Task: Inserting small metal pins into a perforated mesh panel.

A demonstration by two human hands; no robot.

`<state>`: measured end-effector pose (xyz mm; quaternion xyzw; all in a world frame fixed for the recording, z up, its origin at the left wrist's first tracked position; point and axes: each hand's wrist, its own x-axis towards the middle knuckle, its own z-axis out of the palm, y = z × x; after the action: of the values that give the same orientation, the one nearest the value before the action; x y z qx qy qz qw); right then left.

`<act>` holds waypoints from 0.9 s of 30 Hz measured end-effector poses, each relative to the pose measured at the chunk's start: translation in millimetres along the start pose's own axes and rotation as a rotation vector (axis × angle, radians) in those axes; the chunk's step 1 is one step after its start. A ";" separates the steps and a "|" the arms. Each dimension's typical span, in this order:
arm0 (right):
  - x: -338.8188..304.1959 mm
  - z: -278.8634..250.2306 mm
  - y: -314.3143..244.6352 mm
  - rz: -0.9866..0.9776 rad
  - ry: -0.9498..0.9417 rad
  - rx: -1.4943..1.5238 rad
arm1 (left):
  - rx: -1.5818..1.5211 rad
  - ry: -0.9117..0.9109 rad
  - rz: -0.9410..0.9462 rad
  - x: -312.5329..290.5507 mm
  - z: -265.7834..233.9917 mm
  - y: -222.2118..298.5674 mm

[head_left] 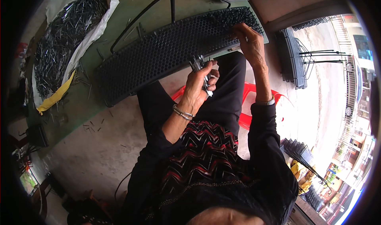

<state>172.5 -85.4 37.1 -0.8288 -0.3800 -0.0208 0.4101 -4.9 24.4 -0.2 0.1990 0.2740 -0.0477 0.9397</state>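
My left hand [198,82], in front of the board, is closed around a bundle of thin, shiny dark pins [197,62], their ends sticking out above the thumb. A long black board [158,52] full of round holes lies across the table edge, slanting up to the right. Over its right end my right hand [250,42] is closed, thumb and fingers pinched down at the holes; whatever is between the fingertips is hidden. Many dark pins [242,16] stand upright in the holes at that end, while most holes toward the left show no pins.
An opened white sack [75,46] heaped with loose pins lies on the green table [75,120] at the left. A black wire frame [171,4] rises behind the board. A red stool [248,102] is under me. More black racks [291,58] stand at the right.
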 end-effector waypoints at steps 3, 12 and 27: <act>-0.3 2.7 13.4 -0.130 -0.028 -0.107 | 0.007 -0.011 0.007 -0.3 1.6 -0.9; -2.0 -0.6 10.4 -0.184 -0.001 -0.299 | 0.017 -0.012 0.028 -1.6 3.1 -3.1; -11.0 9.3 15.3 -0.190 0.156 -0.397 | 0.047 -0.035 0.084 -5.9 9.8 -6.3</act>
<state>171.9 -91.3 17.0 -0.8496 -0.4119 -0.1978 0.2635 -6.3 14.7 8.3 0.2315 0.2478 -0.0180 0.9406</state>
